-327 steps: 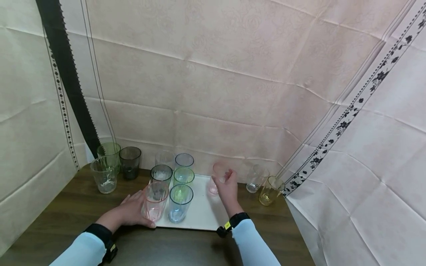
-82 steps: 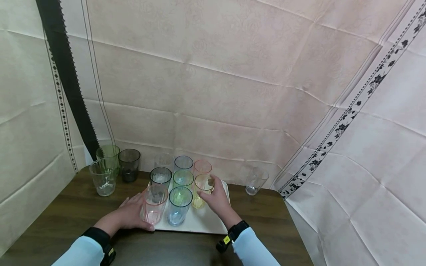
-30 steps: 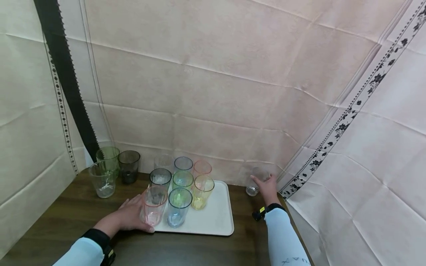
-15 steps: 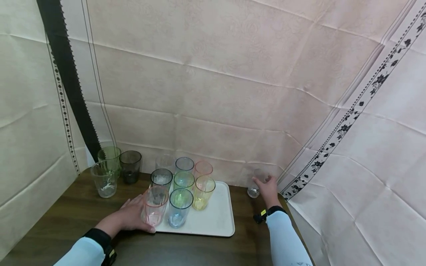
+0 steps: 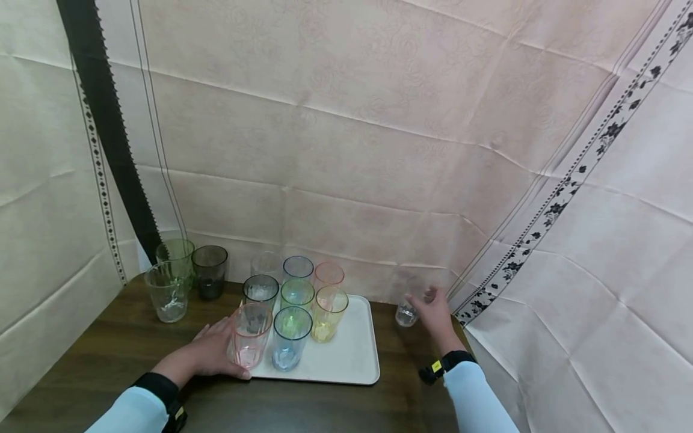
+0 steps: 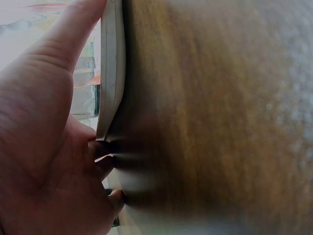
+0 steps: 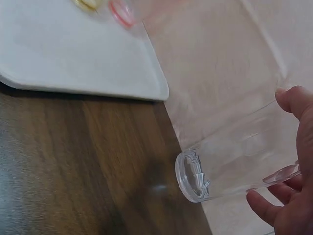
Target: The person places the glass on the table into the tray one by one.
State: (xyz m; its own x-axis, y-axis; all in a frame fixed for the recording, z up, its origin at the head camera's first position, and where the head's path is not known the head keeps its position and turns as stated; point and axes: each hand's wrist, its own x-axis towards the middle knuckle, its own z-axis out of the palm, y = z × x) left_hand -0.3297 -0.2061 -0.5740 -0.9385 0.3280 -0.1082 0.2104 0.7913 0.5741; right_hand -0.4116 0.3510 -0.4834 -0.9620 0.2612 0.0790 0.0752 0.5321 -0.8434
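Observation:
My right hand (image 5: 435, 313) pinches a clear drinking glass (image 7: 234, 161) near its rim, thumb on one side and fingers on the other. The glass tilts close over the table, right of the white tray (image 5: 349, 355). At the tray's front left corner, my left hand (image 5: 213, 349) holds the edge, thumb (image 6: 73, 34) along the front and fingers down the left side. Rows of glasses stand on the tray's left and middle: pink (image 5: 251, 343), blue (image 5: 287, 352), yellow (image 5: 326, 325), green (image 5: 298, 294) and dark-rimmed (image 5: 261, 291) ones, with several others behind them.
At the table's back left stand a clear glass (image 5: 169, 297), a green glass (image 5: 178, 249) and a dark grey glass (image 5: 210, 276). A patterned cloth (image 5: 368, 150) hangs behind the wooden table (image 5: 281, 409). The tray's right part shows bare white surface.
Earlier the right hand set a pink and then a yellow glass on the tray. Since then it has gripped the clear glass at the right and shifted it slightly left. The left hand stayed put.

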